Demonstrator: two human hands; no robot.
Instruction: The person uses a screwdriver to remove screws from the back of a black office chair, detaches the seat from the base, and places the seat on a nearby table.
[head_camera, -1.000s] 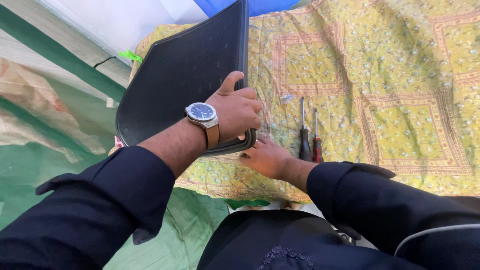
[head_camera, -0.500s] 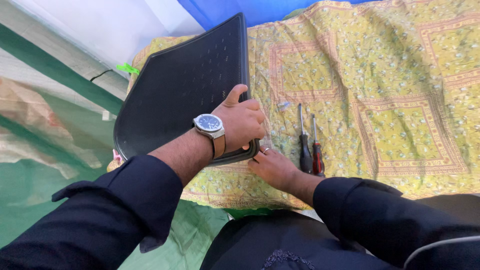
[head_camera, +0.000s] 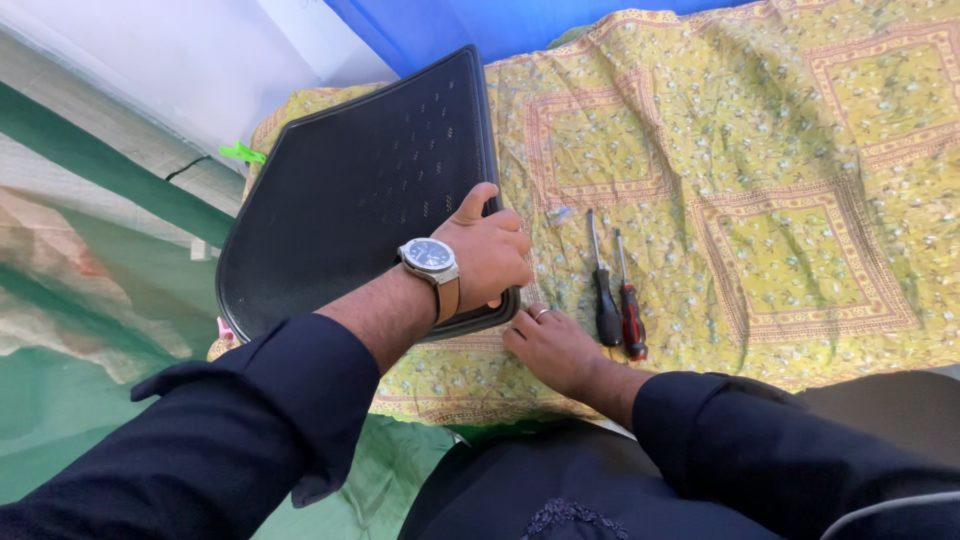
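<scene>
At nine o'clock lies a green sheet (head_camera: 90, 390) over the floor, with a small bright green scrap (head_camera: 240, 153) higher up, at about ten o'clock beside the pale wall. Just right of that, a large black perforated panel (head_camera: 350, 200) with rounded corners rests tilted on the yellow flowered cloth (head_camera: 780, 150) that covers the bench; its near right corner is raised off the cloth. The left hand (head_camera: 487, 250), wearing a wristwatch (head_camera: 432, 257) on a tan strap, grips that corner: thumb laid on the top face, fingers curled tight over the edge. Directly below, at about six o'clock from the corner, the right hand (head_camera: 553, 345) lies flat on the cloth, its fingers reaching under the panel's edge and a ring on one of them; whether they grip anything cannot be told. Just right of this hand, at three o'clock, two screwdrivers lie side by side, tips pointing to twelve: a black-handled screwdriver (head_camera: 604, 300) and a red-handled screwdriver (head_camera: 630, 315), nearly touching. No container shows.
</scene>
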